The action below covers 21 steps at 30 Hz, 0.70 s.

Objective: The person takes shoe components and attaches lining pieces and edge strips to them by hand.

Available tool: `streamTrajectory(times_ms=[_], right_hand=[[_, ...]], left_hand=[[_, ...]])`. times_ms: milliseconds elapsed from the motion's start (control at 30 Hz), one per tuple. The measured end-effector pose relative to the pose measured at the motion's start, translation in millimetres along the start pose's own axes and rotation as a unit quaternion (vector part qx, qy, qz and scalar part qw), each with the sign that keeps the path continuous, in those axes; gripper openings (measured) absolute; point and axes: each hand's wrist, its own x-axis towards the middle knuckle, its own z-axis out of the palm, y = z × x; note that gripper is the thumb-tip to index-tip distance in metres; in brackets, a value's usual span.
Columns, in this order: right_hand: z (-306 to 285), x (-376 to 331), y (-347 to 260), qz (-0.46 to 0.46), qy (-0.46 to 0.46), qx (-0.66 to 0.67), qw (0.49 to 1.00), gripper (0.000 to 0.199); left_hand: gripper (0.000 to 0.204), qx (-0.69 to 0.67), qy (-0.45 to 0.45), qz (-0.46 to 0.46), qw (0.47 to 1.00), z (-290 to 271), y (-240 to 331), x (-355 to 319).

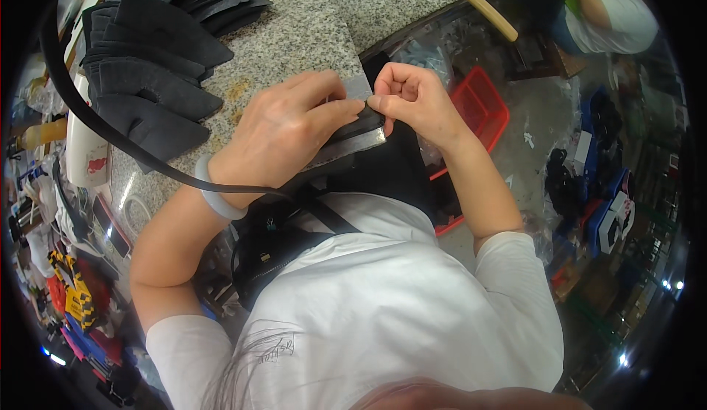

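My left hand [287,119], with a pale band at the wrist, is closed on a black fabric-like piece [368,121]. Thumb and forefinger pinch its upper edge. Against that same edge, at the right end, my right hand [418,104] has thumb and forefinger pressed together, the other fingers curled; the two thumb tips nearly meet. A shiny grey strip [350,147] runs along the near side of the black piece, and another grey strip [356,86] shows beyond it. My left hand hides the piece's left part.
Stacked black curved pieces [158,79] lie on the speckled stone tabletop [302,34], left of my hands. A white machine-like body [87,145] borders them. Rightward are a wooden bar [475,5], a red basket [482,108] on the floor and another person [615,16]. A black cable [140,145] crosses my left wrist.
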Motion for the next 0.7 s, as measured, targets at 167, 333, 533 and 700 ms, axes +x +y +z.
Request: streamTrajectory(times_ms=[167, 333, 533, 700], right_hand=[[7, -9, 5, 0.030, 0.052, 0.045, 0.997, 0.020], [11, -12, 5, 0.001, 0.076, 0.024, 0.997, 0.024], [-14, -15, 20, 0.045, 0.080, 0.074, 0.993, 0.024], [-30, -13, 36, 0.069, 0.100, 0.087, 0.989, 0.024]], left_hand=[[0.036, -0.002, -0.001, 0.006, 1.000, 7, 6, 6], [0.037, 0.023, 0.000, 0.004, 1.000, 4, 11, 0], [0.037, 0.047, 0.000, 0.011, 0.999, 4, 13, -3], [0.037, 0.037, -0.009, 0.008, 0.999, 1, 15, -3]])
